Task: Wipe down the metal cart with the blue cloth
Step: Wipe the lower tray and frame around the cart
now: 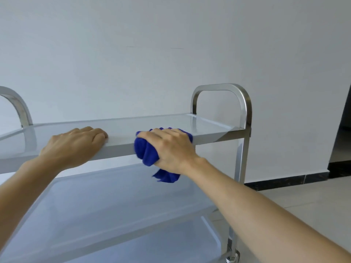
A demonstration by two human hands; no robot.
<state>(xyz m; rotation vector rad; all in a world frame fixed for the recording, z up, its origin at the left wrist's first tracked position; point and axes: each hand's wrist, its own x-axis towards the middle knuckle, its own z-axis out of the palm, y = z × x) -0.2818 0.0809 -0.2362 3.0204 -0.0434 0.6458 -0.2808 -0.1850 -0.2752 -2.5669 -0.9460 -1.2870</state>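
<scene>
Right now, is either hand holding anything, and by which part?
The right hand clutches the bunched blue cloth around its middle, against the top shelf's front edge. The left hand only rests there.

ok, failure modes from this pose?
1. The cart stands on casters; only the left hand, resting on the top shelf's front edge, steadies it, so a hard push might roll it.
2. The blue cloth is bunched in the right hand, so contact is likely small.
3. Its tail dangles and may drag on the middle shelf.
</scene>
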